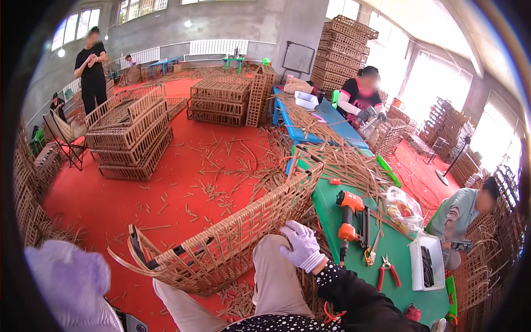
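Observation:
A long woven brown basket (221, 238) stands tilted across my knees, its rim wrapped and black pieces showing at its left end. My right hand (301, 246), in a lavender glove, lies on my right knee beside the basket, fingers extended and holding nothing. Raised at the lower left is my left hand (69, 274), gloved too and smeared by motion, so its fingers cannot be made out. A grey and black object (133, 322) shows partly just below it. Right of my right hand, an orange and black nail gun (352, 218) lies on the green table (365, 282).
Red-handled pliers (388, 273), scissors (373, 249) and a white bin (427, 260) of dark strips sit on the table. Brown strips (348, 166) cover its far end. Co-workers sit at right (362, 97) and lower right (459, 216); one stands far left (92, 69). Stacked baskets (130, 138) occupy the red floor.

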Action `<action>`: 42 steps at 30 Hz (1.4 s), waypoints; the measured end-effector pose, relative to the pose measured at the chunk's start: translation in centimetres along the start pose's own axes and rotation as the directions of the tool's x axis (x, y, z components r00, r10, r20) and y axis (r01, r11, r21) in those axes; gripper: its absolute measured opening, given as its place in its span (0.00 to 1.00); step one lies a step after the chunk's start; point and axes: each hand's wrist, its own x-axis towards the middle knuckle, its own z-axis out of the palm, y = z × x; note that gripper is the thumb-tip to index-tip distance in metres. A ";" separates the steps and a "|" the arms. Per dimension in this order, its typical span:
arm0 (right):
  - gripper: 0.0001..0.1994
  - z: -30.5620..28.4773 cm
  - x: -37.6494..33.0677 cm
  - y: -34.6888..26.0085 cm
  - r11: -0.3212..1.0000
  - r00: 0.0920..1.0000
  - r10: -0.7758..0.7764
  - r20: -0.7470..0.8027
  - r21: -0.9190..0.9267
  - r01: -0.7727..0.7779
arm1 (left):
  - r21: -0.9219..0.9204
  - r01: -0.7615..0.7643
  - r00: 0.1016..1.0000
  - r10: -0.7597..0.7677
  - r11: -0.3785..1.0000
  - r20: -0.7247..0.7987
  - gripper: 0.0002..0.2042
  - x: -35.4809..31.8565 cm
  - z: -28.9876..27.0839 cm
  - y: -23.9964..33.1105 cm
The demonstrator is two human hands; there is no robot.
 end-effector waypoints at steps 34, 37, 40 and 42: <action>0.11 6.4 11.8 -25.1 -0.144 0.910 -0.246 0.334 0.916 -0.375 | 0.582 0.674 0.739 -0.420 0.455 -0.527 0.18 -19.5 9.0 -10.4; 0.19 6.3 11.5 -25.1 -0.388 0.892 -0.184 0.413 0.803 -0.452 | 0.683 0.624 0.764 -0.481 0.380 -0.430 0.30 -20.1 9.5 -10.6; 0.23 6.7 12.1 -23.4 -0.414 0.878 -0.076 0.472 0.786 -0.459 | 0.550 0.719 0.640 -0.713 0.425 -0.286 0.30 -18.6 9.9 -10.8; 0.21 6.2 12.2 -22.6 -0.553 0.865 -0.218 0.452 0.674 -0.491 | 0.528 0.798 0.550 -0.711 0.292 -0.438 0.30 -18.7 10.7 -11.5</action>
